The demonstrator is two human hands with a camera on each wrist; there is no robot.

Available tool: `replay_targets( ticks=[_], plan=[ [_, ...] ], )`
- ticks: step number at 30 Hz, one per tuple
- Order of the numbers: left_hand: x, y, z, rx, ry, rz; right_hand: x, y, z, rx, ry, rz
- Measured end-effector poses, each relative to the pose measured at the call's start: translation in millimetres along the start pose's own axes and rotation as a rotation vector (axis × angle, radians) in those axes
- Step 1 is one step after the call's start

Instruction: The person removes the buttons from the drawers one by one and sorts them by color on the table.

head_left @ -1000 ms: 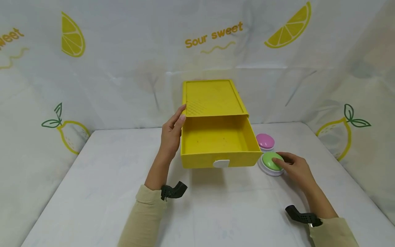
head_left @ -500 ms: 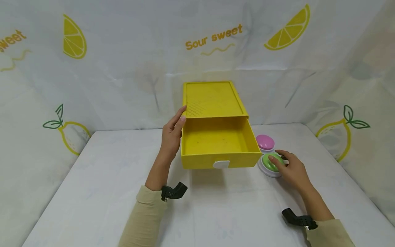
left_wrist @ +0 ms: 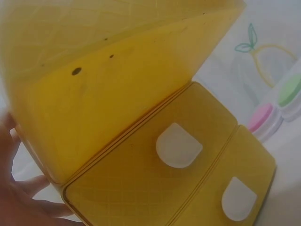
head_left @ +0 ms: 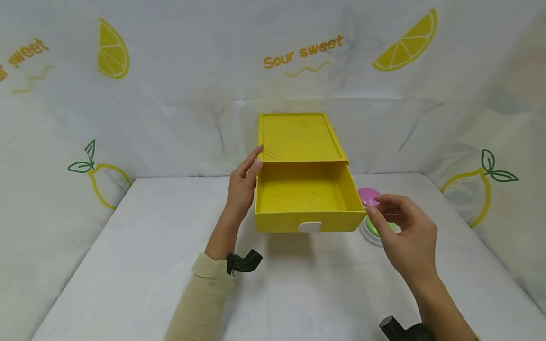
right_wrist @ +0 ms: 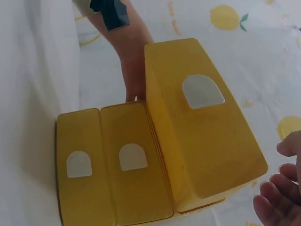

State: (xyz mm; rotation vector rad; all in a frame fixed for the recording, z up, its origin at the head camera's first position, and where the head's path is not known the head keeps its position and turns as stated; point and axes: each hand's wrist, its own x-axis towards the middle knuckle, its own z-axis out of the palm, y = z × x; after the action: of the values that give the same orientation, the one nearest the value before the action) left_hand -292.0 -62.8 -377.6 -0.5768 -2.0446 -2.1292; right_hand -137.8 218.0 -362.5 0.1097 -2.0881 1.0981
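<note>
A yellow drawer cabinet (head_left: 303,137) stands at the back of the table, its top drawer (head_left: 310,221) pulled out. No contents show inside that drawer in the head view. My left hand (head_left: 243,187) rests against the cabinet's left side, its fingers (left_wrist: 35,186) spread along the wall in the left wrist view. Loosely bent and holding nothing, my right hand (head_left: 407,234) hovers near the drawer's front right corner. In the right wrist view, the right hand (right_wrist: 282,190) is apart from the drawer. Behind it are a green domed button (head_left: 372,229) and a pink one (head_left: 368,195), both partly hidden.
Two lower drawers, the middle one (right_wrist: 134,165) and the bottom one (right_wrist: 84,174), are pushed in; each has a white tab handle. A white lemon-print sheet (head_left: 179,118) hangs behind the white table (head_left: 141,265).
My right hand has left the green button, rising and moving left toward the drawer's front right corner. The left hand keeps its place on the cabinet. The head view has shifted slightly.
</note>
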Motion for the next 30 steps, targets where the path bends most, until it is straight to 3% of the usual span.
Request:
replay_targets(
  ticks=[3,6,13,22,30],
  plan=[
    [-0.2,-0.6,-0.4,-0.007,0.004,-0.006,-4,-13,2,0.094,0.035,-0.125],
    [-1.0,-0.6,-1.4,-0.017,-0.002,-0.012,-10,-24,7,0.091,0.041,-0.178],
    [-1.8,-1.6,-3.0,-0.010,0.014,-0.021,-28,-38,34,0.030,-0.115,-0.189],
    [-0.8,-1.4,0.5,-0.002,0.006,-0.012,-27,-45,54,-0.077,-0.050,-0.240],
    [-0.1,0.8,2.0,-0.054,0.009,-0.033,-14,-42,64,-0.072,-0.027,-0.253]
  ],
)
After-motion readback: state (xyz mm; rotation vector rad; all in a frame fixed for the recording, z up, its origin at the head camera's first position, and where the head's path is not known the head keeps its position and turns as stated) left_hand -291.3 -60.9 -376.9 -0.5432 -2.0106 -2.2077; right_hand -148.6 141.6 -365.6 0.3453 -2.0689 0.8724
